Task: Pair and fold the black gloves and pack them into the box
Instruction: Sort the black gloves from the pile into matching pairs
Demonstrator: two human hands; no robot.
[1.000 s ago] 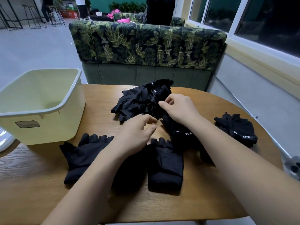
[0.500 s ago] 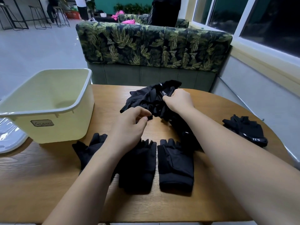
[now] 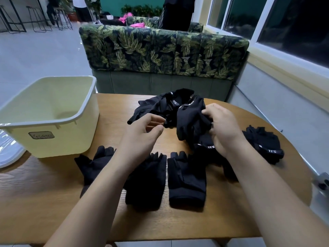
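Observation:
A heap of black gloves [image 3: 156, 106] lies at the back of the wooden table [image 3: 178, 227]. My right hand [image 3: 222, 129] grips one black glove [image 3: 191, 118], raised out of the heap's right side. Just left of that glove, my left hand [image 3: 142, 136] hovers with thumb and fingers loosely curled and slightly apart, holding nothing I can see. Three gloves lie flat near the front: one on the left [image 3: 92, 164], one partly under my left forearm [image 3: 147, 180], one in the middle [image 3: 187, 177]. A stacked pair [image 3: 263, 143] sits at the right. The cream box [image 3: 53, 120] at the left holds nothing.
A leaf-patterned sofa [image 3: 160, 50] stands right behind the table. Beside the box, a white plastic lid [image 3: 8, 154] pokes in at the left edge. The rounded table edge drops off at the right, where a grey metal fitting [image 3: 320, 182] shows.
My right hand has pulled one glove up and to the right out of the heap. My left hand's thumb and fingers have parted.

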